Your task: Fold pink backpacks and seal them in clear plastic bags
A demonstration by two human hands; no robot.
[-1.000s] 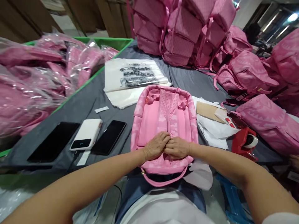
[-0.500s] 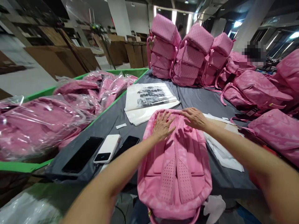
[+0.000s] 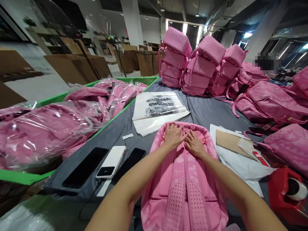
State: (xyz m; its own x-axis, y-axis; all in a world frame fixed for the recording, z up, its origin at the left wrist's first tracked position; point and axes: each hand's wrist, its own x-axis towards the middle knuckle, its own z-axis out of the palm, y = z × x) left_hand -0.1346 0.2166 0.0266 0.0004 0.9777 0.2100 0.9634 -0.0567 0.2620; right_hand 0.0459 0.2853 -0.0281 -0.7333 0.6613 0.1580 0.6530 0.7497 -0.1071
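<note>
- Pink backpack (image 3: 166,179), straps (image 3: 176,192) up, lies at the grey table's (image 3: 202,109) six-o'clock side.
- Left hand (image 3: 172,136) and right hand (image 3: 193,144) rest at its twelve o'clock, fingers spread; I see nothing gripped.
- Swinging it could drag the papers (image 3: 240,166) at its two o'clock; a swaying left forearm (image 3: 143,173) might nudge the phone (image 3: 134,157) at ten.

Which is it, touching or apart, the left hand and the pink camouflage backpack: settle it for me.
Touching. The head view shows the left hand resting palm-down on the upper back of the pink camouflage backpack, with no visible gap.
</note>
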